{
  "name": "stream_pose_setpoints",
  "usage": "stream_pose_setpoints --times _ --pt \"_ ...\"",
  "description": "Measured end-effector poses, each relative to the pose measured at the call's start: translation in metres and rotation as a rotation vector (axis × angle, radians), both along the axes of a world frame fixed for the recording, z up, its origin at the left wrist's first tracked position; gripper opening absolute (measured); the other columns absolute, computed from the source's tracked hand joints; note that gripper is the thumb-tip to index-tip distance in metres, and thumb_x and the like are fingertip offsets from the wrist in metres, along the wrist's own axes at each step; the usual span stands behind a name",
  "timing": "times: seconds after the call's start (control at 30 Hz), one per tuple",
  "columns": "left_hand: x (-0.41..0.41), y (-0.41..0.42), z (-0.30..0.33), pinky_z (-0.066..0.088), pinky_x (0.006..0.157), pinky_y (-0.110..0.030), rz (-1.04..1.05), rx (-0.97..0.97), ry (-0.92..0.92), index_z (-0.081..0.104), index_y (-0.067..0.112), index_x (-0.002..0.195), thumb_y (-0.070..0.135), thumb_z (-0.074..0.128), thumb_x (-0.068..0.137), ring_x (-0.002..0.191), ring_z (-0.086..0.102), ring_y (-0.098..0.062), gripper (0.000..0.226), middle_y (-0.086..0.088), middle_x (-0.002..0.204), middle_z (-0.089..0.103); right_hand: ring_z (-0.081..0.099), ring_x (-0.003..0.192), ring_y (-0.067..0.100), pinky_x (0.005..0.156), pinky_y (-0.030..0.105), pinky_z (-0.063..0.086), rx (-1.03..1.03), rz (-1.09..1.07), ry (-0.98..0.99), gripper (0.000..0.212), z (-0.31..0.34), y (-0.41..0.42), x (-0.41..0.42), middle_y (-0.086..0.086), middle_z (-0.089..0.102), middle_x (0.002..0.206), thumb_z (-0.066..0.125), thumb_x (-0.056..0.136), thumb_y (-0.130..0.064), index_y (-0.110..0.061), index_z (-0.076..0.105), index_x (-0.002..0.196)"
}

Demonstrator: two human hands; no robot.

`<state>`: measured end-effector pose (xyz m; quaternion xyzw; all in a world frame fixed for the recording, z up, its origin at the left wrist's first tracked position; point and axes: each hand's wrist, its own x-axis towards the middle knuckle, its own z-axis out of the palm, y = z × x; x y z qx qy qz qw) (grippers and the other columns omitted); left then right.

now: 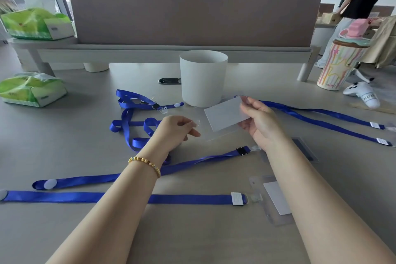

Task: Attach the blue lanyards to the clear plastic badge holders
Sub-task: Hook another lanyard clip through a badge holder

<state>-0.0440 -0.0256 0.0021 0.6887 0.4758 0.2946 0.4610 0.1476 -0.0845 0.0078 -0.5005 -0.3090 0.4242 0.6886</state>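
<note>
Head view shows the right hand (260, 123) holding a clear badge holder (225, 113) up off the table (192, 238), just in front of the white cup (202, 78), fingers and thumb curled round its right edge. Its long axis runs left to right, and its free left end points toward the left hand (179, 129). That hand sits just left of the holder, well in front of the cup, fingers curled and pinching what looks like a small clear clip tab (196, 123); the tab is too blurred to be sure. A blue lanyard (132, 126) lies looped behind this hand, left of the cup. The tab is close to the holder's near left corner but not touching it. Judging by this, the left hand is the one to close the gap, moving right toward the holder.
</note>
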Motion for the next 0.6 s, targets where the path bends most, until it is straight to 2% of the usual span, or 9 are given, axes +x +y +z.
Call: stream_pose_setpoints --times 0.1,0.23,0.4,0.6 --pt "-0.0036 -0.0011 0.0026 0.034 0.049 -0.022 -0.021 -0.055 -0.057 0.067 0.017 0.081 0.017 0.055 0.09 0.052 0.041 -0.01 0.015 0.008 0.065 0.07 0.056 0.086 0.015 0.049 0.016 0.048 0.022 0.027 0.018 0.021 0.0003 -0.0003 -0.002 0.001 0.061 0.1 0.048 0.093 -0.006 -0.021 0.062 0.1" --pt "-0.0057 -0.0014 0.0025 0.034 0.05 -0.022 -0.061 -0.087 -0.07 0.068 0.022 0.078 0.018 0.057 0.089 0.054 0.041 -0.01 0.016 0.005 0.067 0.068 0.056 0.082 0.012 0.047 0.014 0.047 0.044 0.016 0.056 0.023 0.0025 -0.0022 -0.0025 -0.001 0.061 0.095 0.046 0.094 -0.004 -0.02 0.061 0.096" --pt "-0.0037 -0.002 0.0028 0.033 0.05 -0.021 -0.097 -0.117 -0.139 0.069 0.019 0.08 0.017 0.057 0.089 0.052 0.04 -0.01 0.015 0.001 0.066 0.06 0.056 0.082 0.012 0.047 0.014 0.048 0.034 0.022 0.089 0.027 0.0018 -0.0019 -0.0014 0.0 0.061 0.096 0.046 0.093 -0.004 -0.014 0.058 0.115" --pt "-0.0063 0.0026 -0.0001 0.033 0.047 -0.02 -0.073 -0.119 -0.149 0.071 0.018 0.08 0.022 0.061 0.087 0.052 0.038 -0.01 0.012 0.003 0.064 0.056 0.055 0.081 0.012 0.045 0.014 0.046 0.032 0.035 0.09 0.028 0.0014 -0.0023 -0.0036 0.001 0.061 0.096 0.047 0.093 -0.003 -0.012 0.056 0.118"
